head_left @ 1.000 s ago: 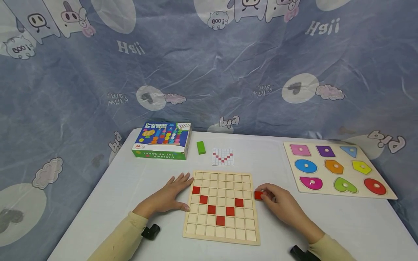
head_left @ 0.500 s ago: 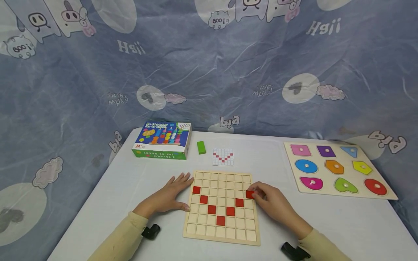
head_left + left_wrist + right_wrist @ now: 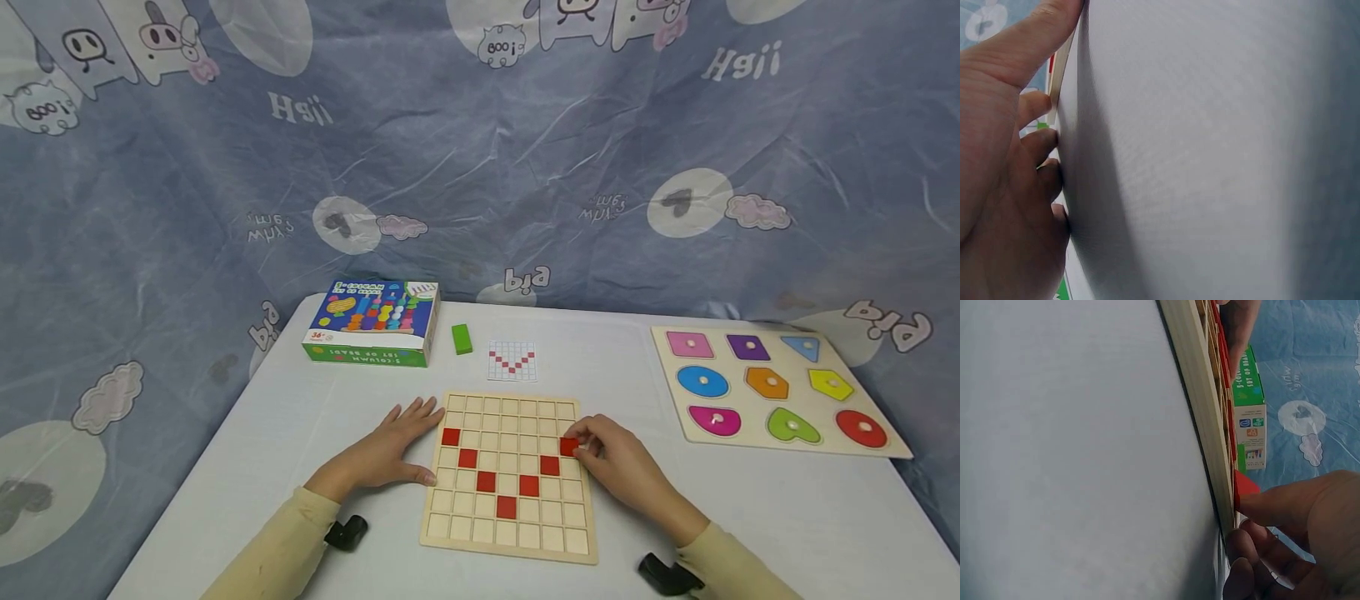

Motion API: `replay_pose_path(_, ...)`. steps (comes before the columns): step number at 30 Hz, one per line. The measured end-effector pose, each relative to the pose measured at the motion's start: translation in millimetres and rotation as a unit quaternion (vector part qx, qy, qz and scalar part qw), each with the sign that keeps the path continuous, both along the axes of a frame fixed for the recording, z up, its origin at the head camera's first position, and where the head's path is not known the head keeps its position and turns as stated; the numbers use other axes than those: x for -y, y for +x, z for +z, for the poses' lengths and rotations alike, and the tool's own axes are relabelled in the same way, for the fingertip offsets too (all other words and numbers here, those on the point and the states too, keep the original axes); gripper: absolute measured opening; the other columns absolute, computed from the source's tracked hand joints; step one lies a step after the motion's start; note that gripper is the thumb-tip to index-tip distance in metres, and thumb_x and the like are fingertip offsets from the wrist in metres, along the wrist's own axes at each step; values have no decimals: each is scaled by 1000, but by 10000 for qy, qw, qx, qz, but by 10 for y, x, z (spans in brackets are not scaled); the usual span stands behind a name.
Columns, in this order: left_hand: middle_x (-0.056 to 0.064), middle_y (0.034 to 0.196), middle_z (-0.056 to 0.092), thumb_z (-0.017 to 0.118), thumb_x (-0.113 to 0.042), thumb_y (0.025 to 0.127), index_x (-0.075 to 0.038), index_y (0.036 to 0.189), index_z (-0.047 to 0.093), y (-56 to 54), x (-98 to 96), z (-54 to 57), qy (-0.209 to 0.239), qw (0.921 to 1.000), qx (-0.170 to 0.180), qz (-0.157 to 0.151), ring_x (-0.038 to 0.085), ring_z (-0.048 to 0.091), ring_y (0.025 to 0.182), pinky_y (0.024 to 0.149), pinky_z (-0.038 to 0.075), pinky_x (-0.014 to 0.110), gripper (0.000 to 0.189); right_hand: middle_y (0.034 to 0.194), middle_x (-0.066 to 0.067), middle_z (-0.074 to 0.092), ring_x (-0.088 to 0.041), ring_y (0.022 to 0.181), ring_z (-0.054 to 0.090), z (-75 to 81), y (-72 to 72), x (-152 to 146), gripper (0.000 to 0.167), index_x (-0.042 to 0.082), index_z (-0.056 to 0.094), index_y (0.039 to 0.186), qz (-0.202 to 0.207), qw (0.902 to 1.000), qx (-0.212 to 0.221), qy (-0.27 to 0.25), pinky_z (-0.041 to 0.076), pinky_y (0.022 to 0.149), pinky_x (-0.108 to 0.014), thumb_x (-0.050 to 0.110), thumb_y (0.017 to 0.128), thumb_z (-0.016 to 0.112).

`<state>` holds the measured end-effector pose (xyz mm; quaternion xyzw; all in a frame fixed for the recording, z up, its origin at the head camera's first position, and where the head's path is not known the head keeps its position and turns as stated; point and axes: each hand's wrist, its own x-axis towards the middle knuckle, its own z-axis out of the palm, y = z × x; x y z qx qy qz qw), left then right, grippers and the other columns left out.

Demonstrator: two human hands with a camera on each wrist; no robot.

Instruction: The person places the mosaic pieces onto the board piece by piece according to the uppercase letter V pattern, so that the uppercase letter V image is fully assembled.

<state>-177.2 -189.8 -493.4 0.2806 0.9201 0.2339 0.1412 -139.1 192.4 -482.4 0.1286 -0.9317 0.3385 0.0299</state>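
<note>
A pale wooden grid board [image 3: 517, 537] lies on the white table, with several red square tiles set in its cells in a slanting pattern. At the board's right edge my right hand [image 3: 626, 467] pinches a red tile [image 3: 568, 447] between thumb and fingers, over the rightmost column. In the right wrist view that red tile [image 3: 1245, 484] sits tilted at the top of the board's edge [image 3: 1200, 419]. My left hand [image 3: 382, 450] rests along the board's left side, fingers spread, thumb touching its edge; the left wrist view shows the thumb [image 3: 1029, 40] stretched out.
Behind the board lie a small card [image 3: 512, 361] with a red V-shaped pattern on a grid and a green block [image 3: 462, 339]. A bead-set box [image 3: 375, 325] stands at the back left. On the right is a shape puzzle board [image 3: 757, 400] with knobbed pieces.
My right hand has moved left with the red tile, from beside the board to over its rightmost column. The left hand has stayed in place.
</note>
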Motion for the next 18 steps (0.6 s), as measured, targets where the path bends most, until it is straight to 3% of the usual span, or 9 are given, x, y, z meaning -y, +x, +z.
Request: replay_pose_path(18,8,169,18,80,-58,78,-17,162,30,4,-9,9,-21,10000,-5,25,31,8,157,126,4,55,107,98,8,62,-6,74,52,-14,-1,-12,24,17,75,105,79,9994,-217,244,45,63,-22,6,84,80)
